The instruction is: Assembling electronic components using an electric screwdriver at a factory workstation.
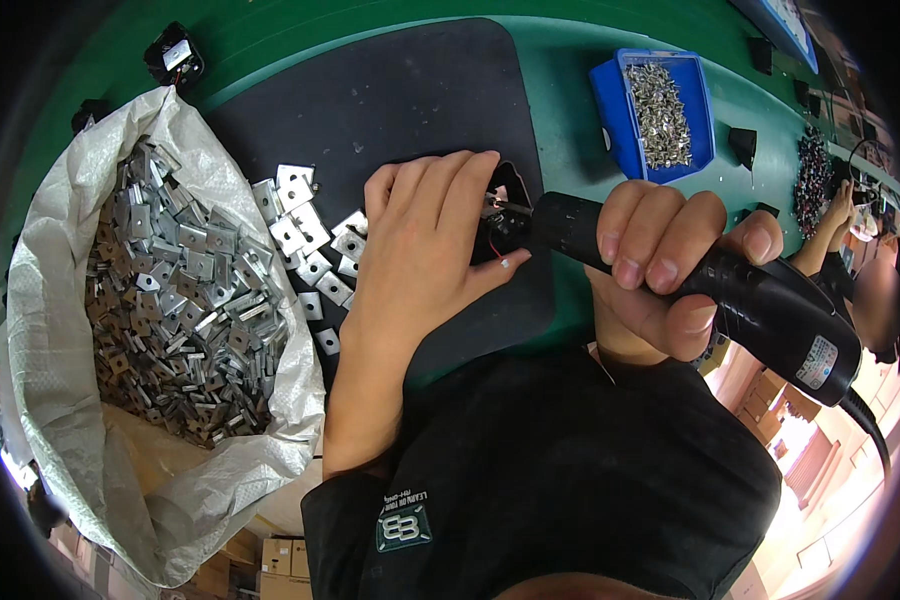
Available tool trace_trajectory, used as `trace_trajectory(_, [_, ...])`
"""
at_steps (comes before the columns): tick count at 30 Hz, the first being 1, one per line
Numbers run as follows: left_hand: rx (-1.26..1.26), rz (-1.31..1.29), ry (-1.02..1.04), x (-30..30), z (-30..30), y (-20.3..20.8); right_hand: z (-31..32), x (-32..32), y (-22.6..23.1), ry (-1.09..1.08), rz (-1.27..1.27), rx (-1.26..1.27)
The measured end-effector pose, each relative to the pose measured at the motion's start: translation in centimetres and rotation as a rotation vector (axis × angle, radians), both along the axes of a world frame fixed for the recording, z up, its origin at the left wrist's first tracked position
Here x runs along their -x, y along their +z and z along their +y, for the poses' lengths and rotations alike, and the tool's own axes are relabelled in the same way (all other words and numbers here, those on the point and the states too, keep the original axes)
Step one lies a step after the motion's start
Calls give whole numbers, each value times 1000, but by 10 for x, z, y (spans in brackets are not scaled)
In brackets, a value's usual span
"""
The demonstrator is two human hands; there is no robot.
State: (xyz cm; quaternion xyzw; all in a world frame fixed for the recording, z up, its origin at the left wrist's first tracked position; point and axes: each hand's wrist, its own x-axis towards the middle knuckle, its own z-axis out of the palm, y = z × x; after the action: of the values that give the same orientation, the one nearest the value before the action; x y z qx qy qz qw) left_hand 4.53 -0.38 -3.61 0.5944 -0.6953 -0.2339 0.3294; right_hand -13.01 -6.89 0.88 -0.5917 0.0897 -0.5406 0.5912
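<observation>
1. Head view: the electric screwdriver [710, 290], a black corded tool, lies nearly level across the near middle of the desk [560, 70], its bit meeting a small black part [505, 225] on the dark mat [390, 90].
2. The right hand [660, 270] is wrapped tight around the screwdriver's body, fingers curled over the top.
3. The left hand [420, 240] lies flat with fingers together, pressing on the small black part, whose thin red wire shows just beside the thumb.
4. Square metal plates [315, 240] lie loose on the mat's left side, just beside the left hand.
5. A white woven sack [60, 300] at the desk's left edge is open and full of the same plates.
6. A blue bin [610, 110] of small screws sits toward the desk's far right.
7. Another person's hand [838, 215] works at the far right edge.
</observation>
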Motion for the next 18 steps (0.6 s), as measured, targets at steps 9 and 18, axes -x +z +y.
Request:
trace_trajectory(9, [28, 33, -16, -2, -1, -2, 1, -2, 0, 15, -11, -7])
trace_trajectory(18, [8, 10, -56, -3, -3, 1, 0, -1, 1, 8, -9, -44])
